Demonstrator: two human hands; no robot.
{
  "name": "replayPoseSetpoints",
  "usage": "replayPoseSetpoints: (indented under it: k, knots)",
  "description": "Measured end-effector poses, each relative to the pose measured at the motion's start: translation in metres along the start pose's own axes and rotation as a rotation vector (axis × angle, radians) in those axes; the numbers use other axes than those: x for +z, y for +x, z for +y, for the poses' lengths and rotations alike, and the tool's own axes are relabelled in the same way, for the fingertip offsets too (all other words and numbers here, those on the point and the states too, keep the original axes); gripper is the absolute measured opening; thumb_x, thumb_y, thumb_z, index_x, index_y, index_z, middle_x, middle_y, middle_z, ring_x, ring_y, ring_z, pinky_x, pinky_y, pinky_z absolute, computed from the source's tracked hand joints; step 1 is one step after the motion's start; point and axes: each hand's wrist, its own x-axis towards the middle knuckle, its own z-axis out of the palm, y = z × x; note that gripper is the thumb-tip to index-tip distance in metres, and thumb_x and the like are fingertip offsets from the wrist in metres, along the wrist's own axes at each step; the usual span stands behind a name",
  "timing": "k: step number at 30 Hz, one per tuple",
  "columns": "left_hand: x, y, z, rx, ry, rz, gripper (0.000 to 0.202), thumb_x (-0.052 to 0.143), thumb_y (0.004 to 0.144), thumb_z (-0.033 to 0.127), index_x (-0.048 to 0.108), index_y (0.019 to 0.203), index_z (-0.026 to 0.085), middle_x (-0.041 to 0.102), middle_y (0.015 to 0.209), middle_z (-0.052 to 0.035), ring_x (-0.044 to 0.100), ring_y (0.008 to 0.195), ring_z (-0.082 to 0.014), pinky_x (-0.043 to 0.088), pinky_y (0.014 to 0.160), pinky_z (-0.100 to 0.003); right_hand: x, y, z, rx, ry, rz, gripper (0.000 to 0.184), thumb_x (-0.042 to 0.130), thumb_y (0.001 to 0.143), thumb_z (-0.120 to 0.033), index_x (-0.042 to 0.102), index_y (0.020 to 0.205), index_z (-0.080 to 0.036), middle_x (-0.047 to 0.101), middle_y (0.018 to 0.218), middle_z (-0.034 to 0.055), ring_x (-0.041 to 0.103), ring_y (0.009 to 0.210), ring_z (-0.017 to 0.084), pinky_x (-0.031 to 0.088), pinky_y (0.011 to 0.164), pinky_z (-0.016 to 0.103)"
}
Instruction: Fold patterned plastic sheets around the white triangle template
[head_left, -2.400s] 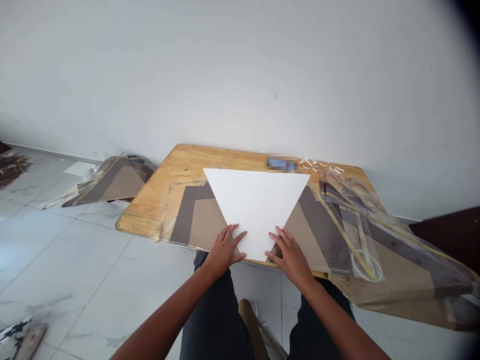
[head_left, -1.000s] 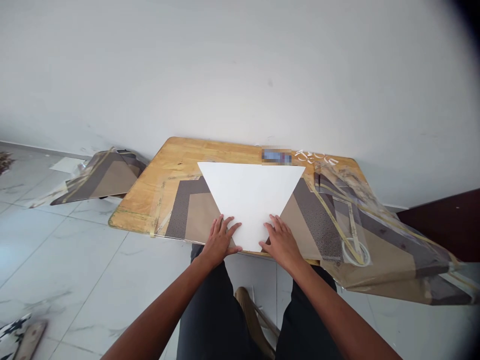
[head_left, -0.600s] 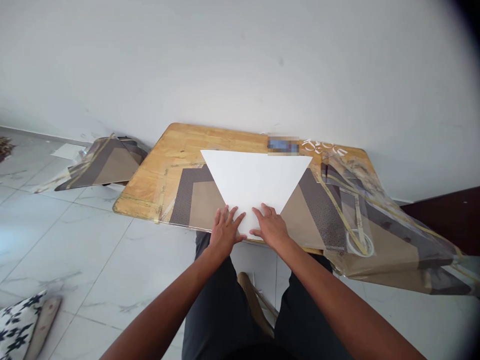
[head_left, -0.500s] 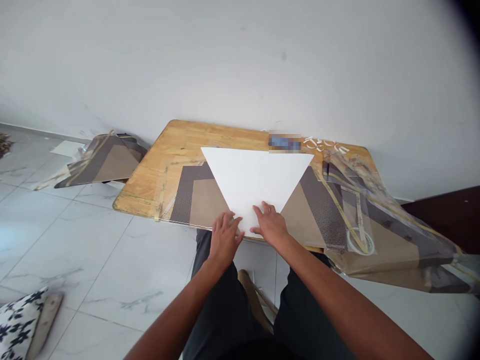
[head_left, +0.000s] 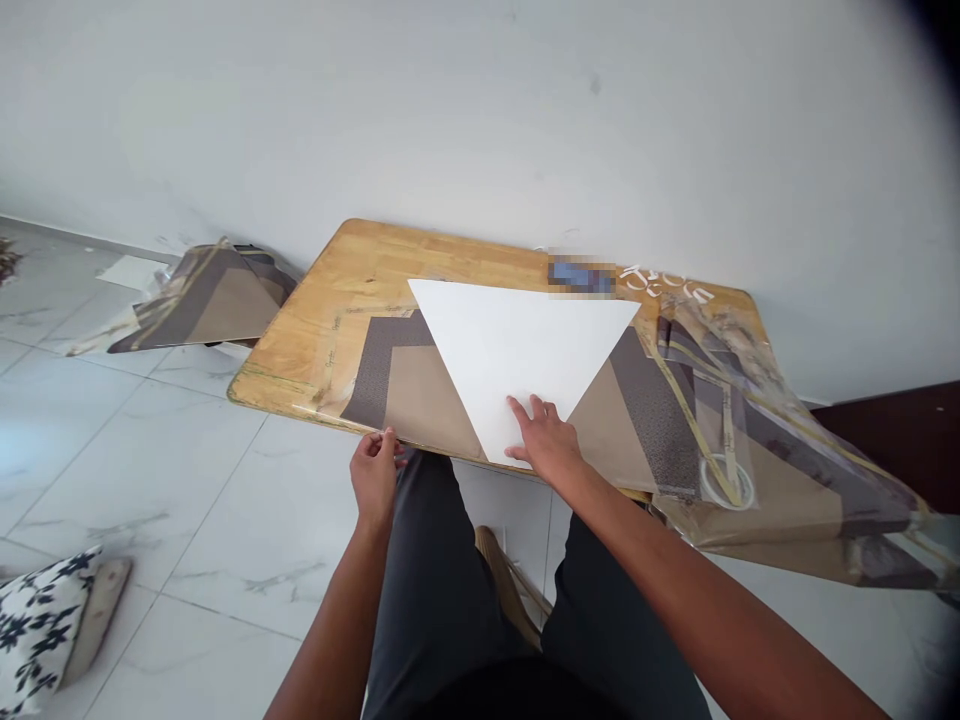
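A white triangular sheet of paper lies point-down on a brown and grey patterned sheet, which is covered in clear plastic and lies on a wooden table. My right hand rests flat on the lower part of the white paper, fingers apart. My left hand is off the paper at the table's front edge. Its fingers pinch the edge of the patterned sheet.
Crumpled plastic-wrapped sheeting spreads off the table's right end. Another wrapped sheet leans by the wall at left. A floral cushion lies on the tiled floor, and a chair back stands below the table.
My left hand has left the white paper and moved left to pinch the patterned sheet's edge. My right hand stays on the paper. The view has tilted slightly.
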Motion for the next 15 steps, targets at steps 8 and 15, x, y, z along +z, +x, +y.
replayPoseSetpoints:
  k: [8, 15]
  knots:
    - [0.041, -0.018, 0.079, 0.506, 0.217, 0.049, 0.016, 0.067, 0.098, 0.036, 0.064, 0.090, 0.023, 0.064, 0.101, -0.0016, 0.066, 0.089, -0.0168, 0.059, 0.086, -0.031, 0.006, 0.003, 0.003, 0.004, 0.028, 0.003, 0.091, 0.074, 0.097, -0.052, 0.027, 0.172, -0.028, 0.025, 0.178, 0.0157, 0.030, 0.158, 0.036, 0.052, 0.108, 0.048]
    - [0.161, -0.020, 0.111, 0.837, 0.461, -0.306, 0.014, 0.064, 0.099, 0.020, 0.063, 0.085, 0.023, 0.065, 0.097, -0.0047, 0.064, 0.092, -0.0212, 0.055, 0.086, -0.036, 0.034, 0.005, 0.016, -0.034, 0.102, 0.170, 0.089, 0.074, 0.096, -0.051, 0.037, 0.168, -0.013, 0.029, 0.177, 0.0175, 0.032, 0.159, 0.034, 0.034, 0.125, 0.049]
